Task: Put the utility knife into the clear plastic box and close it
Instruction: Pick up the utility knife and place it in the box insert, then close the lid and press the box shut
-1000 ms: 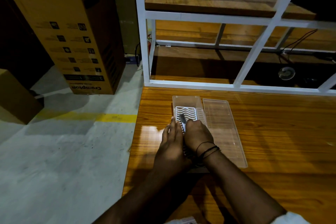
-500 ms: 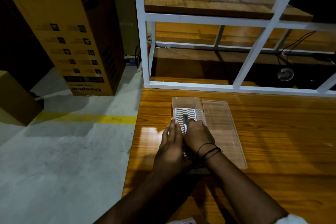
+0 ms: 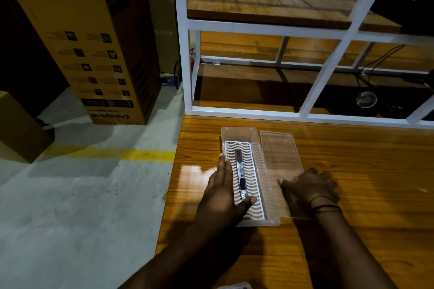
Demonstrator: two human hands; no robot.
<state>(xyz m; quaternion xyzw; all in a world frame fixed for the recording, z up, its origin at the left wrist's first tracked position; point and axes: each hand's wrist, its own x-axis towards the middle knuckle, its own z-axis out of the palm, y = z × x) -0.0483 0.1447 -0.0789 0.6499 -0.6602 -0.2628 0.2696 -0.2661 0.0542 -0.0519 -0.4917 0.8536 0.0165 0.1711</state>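
Step in hand: the knife stage is judged done; the lid stage is being started.
Utility knife (image 3: 241,174): it is laid lengthwise on the white wavy insert (image 3: 244,180) inside the clear plastic box (image 3: 237,131), with its dark end toward the far end of the box.
Clear plastic box: it is set on the wooden table (image 3: 364,171), open-topped, long and narrow, with thin see-through walls.
Lid (image 3: 280,152): it is laid flat on the table just right of the box, alongside it and not yet fitted.
Left hand (image 3: 223,195): it is spread open against the left wall of the box, with the thumb resting across the near part of the insert; nothing is gripped.
Right hand (image 3: 310,187): it is placed on the near end of the lid with fingers curled; whether the edge is actually pinched cannot be told.
Next move: the lid would need to be lifted, carried left over the box, lined up with the rim and pressed down, while the box is kept steady.
Materials: glossy wood grain on the table; smooth transparent plastic for box and lid; ribbed white plastic for the insert; metal and dark plastic on the knife.
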